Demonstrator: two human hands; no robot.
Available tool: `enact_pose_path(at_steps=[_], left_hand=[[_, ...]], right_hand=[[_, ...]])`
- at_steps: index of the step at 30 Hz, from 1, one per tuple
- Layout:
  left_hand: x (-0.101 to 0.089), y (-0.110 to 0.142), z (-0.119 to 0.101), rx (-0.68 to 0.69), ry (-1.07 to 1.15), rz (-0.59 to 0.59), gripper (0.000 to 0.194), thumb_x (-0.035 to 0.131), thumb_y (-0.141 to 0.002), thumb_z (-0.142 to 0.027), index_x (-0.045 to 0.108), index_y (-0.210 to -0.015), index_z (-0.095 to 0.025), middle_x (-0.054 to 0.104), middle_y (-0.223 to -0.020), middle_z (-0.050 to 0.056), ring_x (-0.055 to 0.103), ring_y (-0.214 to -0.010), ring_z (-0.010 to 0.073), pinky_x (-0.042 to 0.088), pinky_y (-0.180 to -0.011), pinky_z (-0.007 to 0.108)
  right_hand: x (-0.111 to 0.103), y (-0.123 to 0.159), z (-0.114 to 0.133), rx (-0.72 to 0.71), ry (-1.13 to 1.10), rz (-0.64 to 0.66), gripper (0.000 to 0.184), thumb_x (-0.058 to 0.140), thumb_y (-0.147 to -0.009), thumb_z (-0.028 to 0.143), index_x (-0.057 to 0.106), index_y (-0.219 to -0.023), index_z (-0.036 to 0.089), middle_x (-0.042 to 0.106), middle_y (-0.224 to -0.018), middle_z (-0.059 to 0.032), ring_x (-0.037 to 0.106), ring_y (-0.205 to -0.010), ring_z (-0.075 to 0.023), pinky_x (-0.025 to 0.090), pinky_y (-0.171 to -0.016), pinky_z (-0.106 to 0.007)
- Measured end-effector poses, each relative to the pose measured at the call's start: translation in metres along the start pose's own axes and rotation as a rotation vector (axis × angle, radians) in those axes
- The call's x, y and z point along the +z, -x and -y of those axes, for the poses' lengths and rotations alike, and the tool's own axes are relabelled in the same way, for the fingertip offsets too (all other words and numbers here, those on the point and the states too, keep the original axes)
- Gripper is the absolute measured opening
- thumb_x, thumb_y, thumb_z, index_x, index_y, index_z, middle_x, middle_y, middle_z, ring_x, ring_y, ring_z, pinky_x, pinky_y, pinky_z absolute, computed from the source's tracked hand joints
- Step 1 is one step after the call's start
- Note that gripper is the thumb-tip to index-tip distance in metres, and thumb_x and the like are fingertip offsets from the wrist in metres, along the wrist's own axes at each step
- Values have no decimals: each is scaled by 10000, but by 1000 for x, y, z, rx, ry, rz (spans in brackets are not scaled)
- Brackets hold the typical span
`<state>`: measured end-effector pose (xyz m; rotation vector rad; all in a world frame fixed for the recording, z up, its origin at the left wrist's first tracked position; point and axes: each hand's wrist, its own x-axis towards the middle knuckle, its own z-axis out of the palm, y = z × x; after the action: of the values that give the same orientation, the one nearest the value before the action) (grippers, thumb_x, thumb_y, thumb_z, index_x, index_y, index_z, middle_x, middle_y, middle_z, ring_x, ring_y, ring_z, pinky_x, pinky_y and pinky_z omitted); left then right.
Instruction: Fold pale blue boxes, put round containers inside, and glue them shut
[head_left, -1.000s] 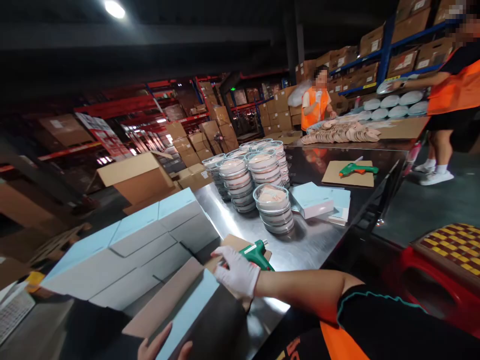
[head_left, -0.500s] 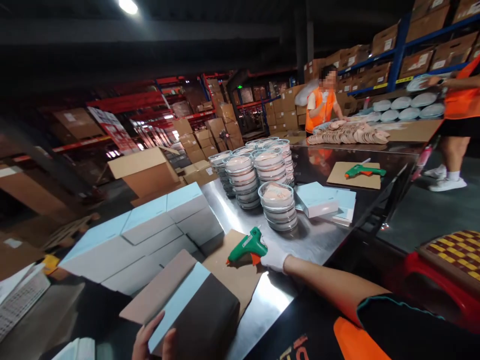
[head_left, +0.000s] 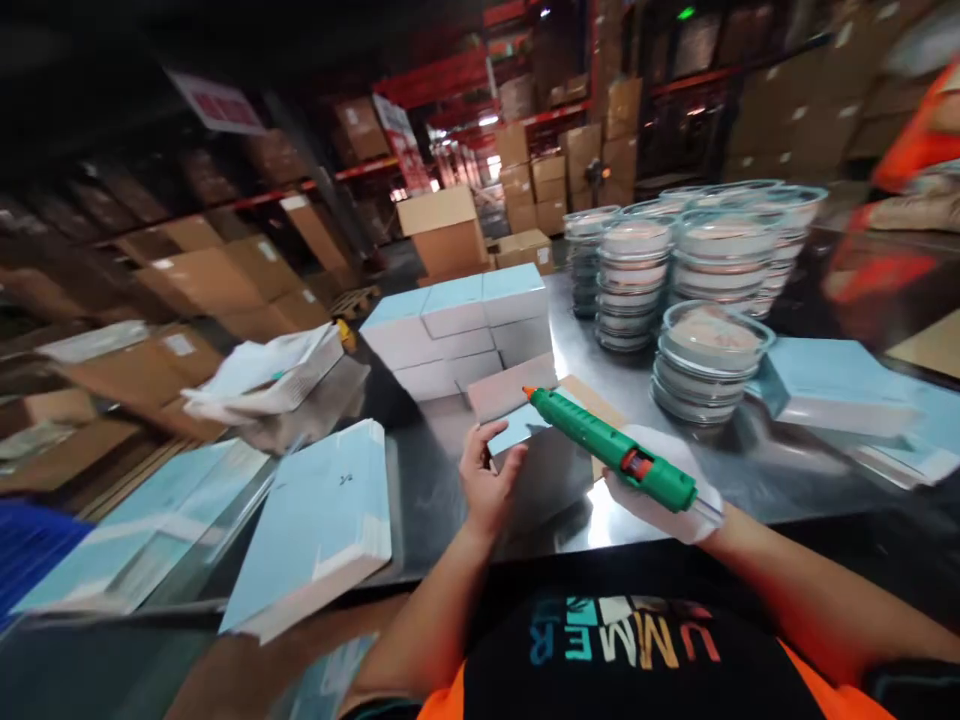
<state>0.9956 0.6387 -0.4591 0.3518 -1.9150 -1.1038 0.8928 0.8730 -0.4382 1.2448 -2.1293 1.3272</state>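
My bare left hand (head_left: 491, 478) grips the near-left edge of a cardboard box (head_left: 544, 470), thumb and fingers on either side of its light blue flap. The box has a pale flap raised at the far side. In my white-gloved right hand (head_left: 671, 480) is a green glue gun (head_left: 600, 440), its orange nozzle pointing left, above the blue flap. A glue stick pokes out of its rear end. A brown cardboard sheet (head_left: 596, 400) lies partly hidden behind the gun.
Closed light blue boxes (head_left: 457, 330) are stacked behind the open one. Round clear tubs (head_left: 709, 360) stand in stacks to the right, beside flat blue boxes (head_left: 832, 385). Flattened blue cartons (head_left: 322, 520) lie at the left. A person in an orange vest (head_left: 919, 130) is at the far right.
My right hand has lifted the glue gun off the cardboard sheet and brought it left over the box flap. My left hand keeps its hold on the box. The view has swung left.
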Motion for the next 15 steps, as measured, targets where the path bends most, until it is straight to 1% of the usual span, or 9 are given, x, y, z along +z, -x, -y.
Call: enact_pose_path(at_steps=[2, 4, 6, 10, 12, 15], left_hand=[[7, 2, 0, 23, 46, 31, 502, 797, -877, -654, 779, -1099, -204, 741, -1086, 105, 699, -1071, 280, 554, -955, 384], [13, 5, -1, 50, 73, 57, 450, 825, -883, -600, 778, -1110, -214, 737, -1099, 100, 695, -1080, 275, 547, -969, 383], [16, 9, -2, 74, 81, 77, 414, 846, -877, -562, 777, -1102, -222, 726, -1079, 88, 691, -1040, 263, 545, -936, 370], [20, 13, -4, 88, 56, 96, 406, 828, -889, -569, 768, -1090, -221, 711, -1029, 80, 685, -994, 256, 546, -898, 365], [20, 13, -2, 87, 60, 91, 440, 821, -891, -594, 769, -1110, -216, 707, -1059, 90, 691, -1004, 258, 550, -897, 361], [16, 14, 2, 62, 69, 81, 495, 825, -885, -628, 774, -1142, -208, 699, -1083, 95, 693, -1026, 256, 549, -921, 354]], right_hand=[[7, -6, 5, -86, 33, -13, 116, 638, -860, 239, 609, -749, 230, 647, -681, -32, 619, -593, -194, 506, -595, -329], [14, -11, 8, -149, 60, -29, 92, 625, -848, 210, 604, -761, 229, 648, -677, -21, 616, -582, -177, 498, -586, -304], [19, -15, 9, -147, 54, -18, 74, 621, -845, 220, 614, -771, 223, 664, -697, -22, 638, -610, -179, 513, -607, -296], [25, -17, 4, -34, 1, 18, 106, 647, -827, 281, 635, -744, 216, 665, -693, -35, 649, -639, -201, 518, -629, -321], [24, -15, -5, 89, -74, 28, 126, 667, -805, 310, 640, -715, 227, 671, -689, -41, 646, -644, -212, 530, -652, -348], [20, -11, -26, 323, -202, 21, 178, 692, -795, 400, 656, -705, 251, 691, -698, -52, 651, -652, -228, 559, -679, -386]])
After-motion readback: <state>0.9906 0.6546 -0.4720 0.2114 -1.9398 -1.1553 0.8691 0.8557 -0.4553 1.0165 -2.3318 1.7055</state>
